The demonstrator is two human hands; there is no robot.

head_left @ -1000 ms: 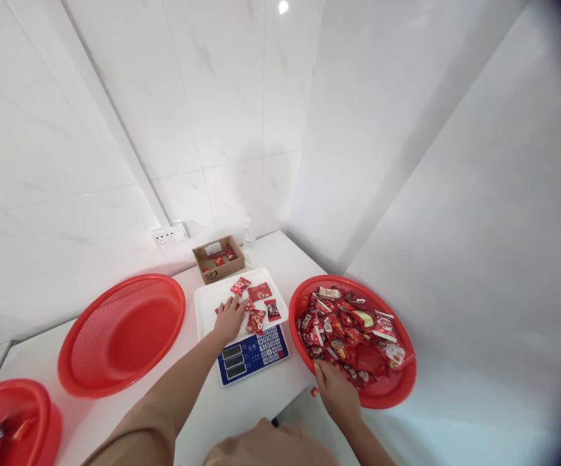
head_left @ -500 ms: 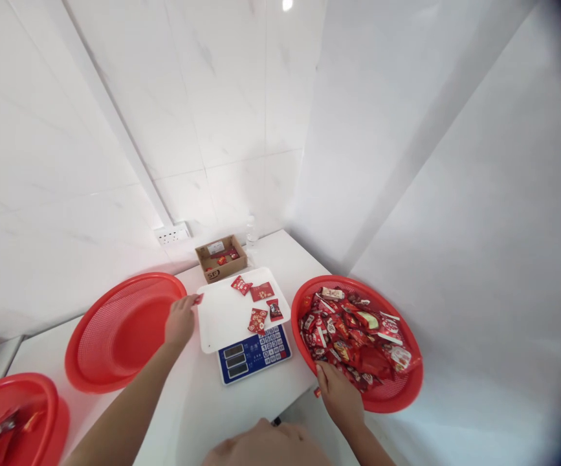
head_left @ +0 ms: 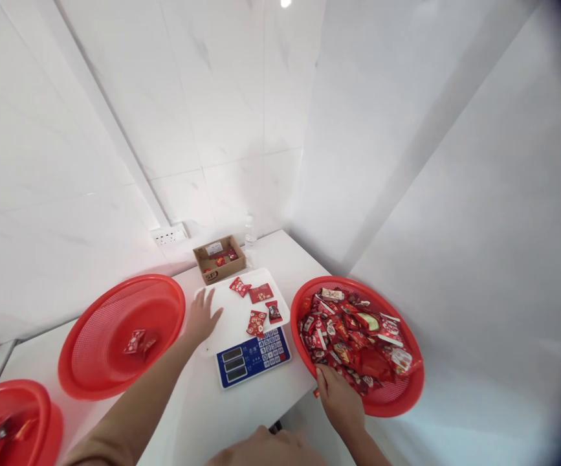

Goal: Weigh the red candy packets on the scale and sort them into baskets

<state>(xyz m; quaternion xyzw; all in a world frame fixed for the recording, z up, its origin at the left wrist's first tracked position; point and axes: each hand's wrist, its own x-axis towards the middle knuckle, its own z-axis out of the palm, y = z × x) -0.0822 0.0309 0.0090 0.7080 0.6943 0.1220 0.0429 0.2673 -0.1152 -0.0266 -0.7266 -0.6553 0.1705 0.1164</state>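
My left hand [head_left: 203, 317], fingers spread and holding nothing, is over the left side of the white tray of a weighing scale [head_left: 253, 362]. Several red candy packets [head_left: 255, 321] lie on the tray's right half. Left of that hand stands a red mesh basket [head_left: 79, 343] with a couple of red packets [head_left: 135, 341] on its bottom. My right hand [head_left: 339, 396] grips the near rim of another red basket [head_left: 409, 395], thumb on top, other fingers hidden. That basket holds a heap of mixed red candy packets [head_left: 352, 330].
Behind the scale sits a small cardboard box [head_left: 212, 275] with a few red packets inside. A clear plastic bottle [head_left: 250, 232] stands beside it against the wall. At the lower left is a third red basket [head_left: 42, 404] holding packets. A wall socket [head_left: 169, 234] is at the back.
My left hand has let go of a small red packet, opened and moved right over the tray. Red packets now show in the left basket. My right hand stays on its rim.
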